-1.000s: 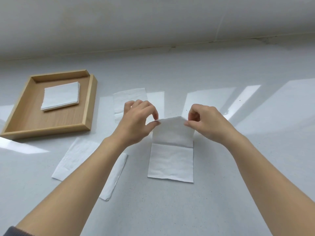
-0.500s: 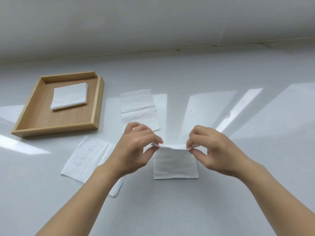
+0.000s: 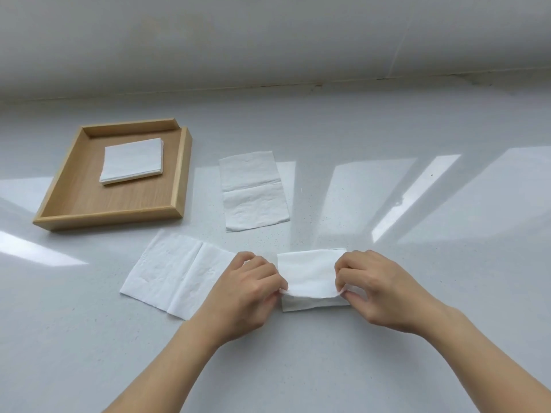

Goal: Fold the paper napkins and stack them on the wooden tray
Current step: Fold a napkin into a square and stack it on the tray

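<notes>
A white paper napkin [image 3: 310, 272] lies folded over on the white counter in front of me. My left hand [image 3: 250, 289] pinches its upper layer at the near left corner, and my right hand [image 3: 375, 286] pinches the near right corner. The upper layer's edge sits a little short of the lower layer's near edge. Two unfolded napkins lie flat: one [image 3: 253, 190] beyond my hands, one [image 3: 176, 277] to the left, partly under my left hand. The wooden tray [image 3: 179, 174] stands at the far left with a small stack of folded napkins [image 3: 132, 160] in it.
The counter [image 3: 417, 338] is white and glossy with bright sun patches on the right and far left. A pale wall [image 3: 268, 40] runs along its back edge.
Both hands have brought the napkin's far edge toward me and down, so the napkin went from half raised to folded over on itself. The view has shifted, so the tray appears further right.
</notes>
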The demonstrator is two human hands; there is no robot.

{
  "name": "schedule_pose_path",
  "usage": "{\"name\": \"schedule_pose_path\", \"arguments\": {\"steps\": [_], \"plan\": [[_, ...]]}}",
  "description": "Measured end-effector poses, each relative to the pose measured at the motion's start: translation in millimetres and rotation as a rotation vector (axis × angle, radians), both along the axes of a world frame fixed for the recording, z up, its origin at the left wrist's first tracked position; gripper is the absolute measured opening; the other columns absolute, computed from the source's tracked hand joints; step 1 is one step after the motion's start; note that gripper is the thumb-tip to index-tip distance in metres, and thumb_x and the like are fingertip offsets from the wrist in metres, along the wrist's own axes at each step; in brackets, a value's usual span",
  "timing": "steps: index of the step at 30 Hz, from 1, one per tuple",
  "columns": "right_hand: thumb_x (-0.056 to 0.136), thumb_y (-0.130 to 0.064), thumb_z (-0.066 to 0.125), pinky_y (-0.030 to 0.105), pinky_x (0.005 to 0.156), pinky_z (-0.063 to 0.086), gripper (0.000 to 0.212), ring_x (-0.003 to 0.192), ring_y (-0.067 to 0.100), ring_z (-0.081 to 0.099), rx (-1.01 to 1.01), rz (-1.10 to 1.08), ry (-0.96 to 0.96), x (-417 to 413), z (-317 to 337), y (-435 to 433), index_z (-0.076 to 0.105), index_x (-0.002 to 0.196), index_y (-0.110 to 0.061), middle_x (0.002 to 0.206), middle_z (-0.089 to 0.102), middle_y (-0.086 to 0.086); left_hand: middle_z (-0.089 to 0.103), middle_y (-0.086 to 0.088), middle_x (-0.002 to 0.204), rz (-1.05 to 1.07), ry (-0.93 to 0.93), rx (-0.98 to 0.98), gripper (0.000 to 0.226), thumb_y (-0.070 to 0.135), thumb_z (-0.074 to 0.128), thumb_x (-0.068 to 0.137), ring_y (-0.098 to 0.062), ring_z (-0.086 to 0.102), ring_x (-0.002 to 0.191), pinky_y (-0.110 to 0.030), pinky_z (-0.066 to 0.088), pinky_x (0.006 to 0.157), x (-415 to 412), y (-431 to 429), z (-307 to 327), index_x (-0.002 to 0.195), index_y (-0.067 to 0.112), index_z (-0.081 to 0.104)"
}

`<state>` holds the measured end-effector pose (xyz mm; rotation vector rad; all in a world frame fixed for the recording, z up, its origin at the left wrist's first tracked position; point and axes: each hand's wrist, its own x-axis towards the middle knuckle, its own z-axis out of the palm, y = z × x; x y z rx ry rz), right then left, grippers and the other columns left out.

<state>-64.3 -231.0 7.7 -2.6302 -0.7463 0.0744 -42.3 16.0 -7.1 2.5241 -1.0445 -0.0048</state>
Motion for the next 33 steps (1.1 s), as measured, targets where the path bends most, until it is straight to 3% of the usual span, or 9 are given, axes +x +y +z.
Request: {"name": "schedule_pose_path", "arguments": {"steps": [2,5,10,14,16,20,24,28,33], "plan": [[0.072,-0.021,0.054,0.021,0.059,0.037,0.003,0.067,0.006,0.04,-0.005,0.009,0.016,-2.1,-2.4,-0.7,0.056,0.072,-0.021,0.08,0.06,-0.006,0.061,0.008,0.081,0.001,0.047,0.007,0.01,0.026,0.056,0.078,-0.014,0.054,0.08,-0.022,0.031,0.086,-4.2,1.4,-0.4,0.086,0.022,0.061],[0.075,-0.041,0.054,0.024,0.065,0.041,0.019,0.071,0.011,0.049,0.017,-0.014,0.077,-5.5,-5.1,-2.7,0.057,0.076,-0.023,0.086,0.061,-0.008,0.059,0.011,0.086,0.024,0.095,-0.039,0.028,0.051,0.054,0.081,-0.006,0.048,0.087,-0.022,0.028,0.09,-7.7,4.1,1.2,0.091,0.026,0.062],[0.079,-0.051,0.052,0.018,0.073,0.034,0.029,0.076,0.004,0.043,0.071,-0.058,0.098,-7.4,-7.4,-3.9,0.059,0.08,-0.023,0.088,0.059,-0.01,0.062,0.007,0.07,0.327,0.147,-0.267,0.025,0.037,0.05,0.085,-0.009,0.05,0.07,-0.027,0.04,0.071,3.6,-6.2,4.2,0.077,0.018,0.063],[0.08,-0.05,0.05,0.015,0.077,0.033,0.027,0.077,0.001,0.041,0.078,-0.09,0.123,-7.1,-7.6,-2.2,0.059,0.08,-0.024,0.088,0.058,-0.011,0.059,0.007,0.07,0.678,0.485,-0.608,0.013,0.022,0.065,0.083,-0.012,0.049,0.065,-0.022,0.038,0.062,20.9,-18.7,11.1,0.072,0.015,0.062],[0.08,-0.049,0.051,0.015,0.078,0.033,0.026,0.079,0.001,0.042,0.085,-0.099,0.123,-7.5,-7.3,-1.1,0.059,0.08,-0.024,0.088,0.058,-0.01,0.053,0.008,0.071,0.704,0.522,-0.542,0.014,0.025,0.07,0.079,-0.01,0.044,0.066,-0.024,0.036,0.065,28.6,-22.7,9.5,0.072,0.018,0.06],[0.079,-0.049,0.05,0.019,0.076,0.038,0.028,0.082,0.002,0.043,0.109,-0.118,0.132,-8.5,-6.4,-0.8,0.06,0.08,-0.024,0.089,0.057,-0.011,0.048,0.009,0.081,0.668,0.471,-0.257,0.02,0.038,0.074,0.072,-0.011,0.045,0.086,-0.029,0.031,0.081,35.7,-26.7,3.2,0.074,0.025,0.059],[0.079,-0.048,0.051,0.024,0.075,0.043,0.027,0.081,0.004,0.045,0.142,-0.119,0.13,-7.0,-7.7,-0.4,0.06,0.08,-0.023,0.088,0.057,-0.011,0.044,0.012,0.084,0.651,0.441,-0.125,0.019,0.042,0.071,0.073,-0.01,0.038,0.093,-0.025,0.016,0.077,36.4,-30.0,0.4,0.07,0.029,0.057],[0.079,-0.049,0.052,0.026,0.075,0.041,0.029,0.081,0.004,0.049,0.214,-0.138,0.136,-5.2,-10.5,-0.4,0.061,0.08,-0.022,0.085,0.059,-0.011,0.04,0.016,0.079,0.601,0.396,-0.171,0.02,0.038,0.071,0.075,-0.009,0.038,0.092,-0.022,0.013,0.075,34.0,-30.7,-2.8,0.066,0.029,0.055],[0.077,-0.052,0.055,0.015,0.084,0.038,0.042,0.094,0.003,0.051,0.399,-0.385,0.047,-0.7,-11.3,3.6,0.061,0.098,-0.016,0.096,0.058,-0.011,0.054,0.009,0.076,0.514,-0.034,-0.304,0.022,0.038,0.063,0.076,-0.01,0.044,0.085,-0.023,0.018,0.079,19.7,-24.2,-17.8,0.069,0.018,0.059]]}}
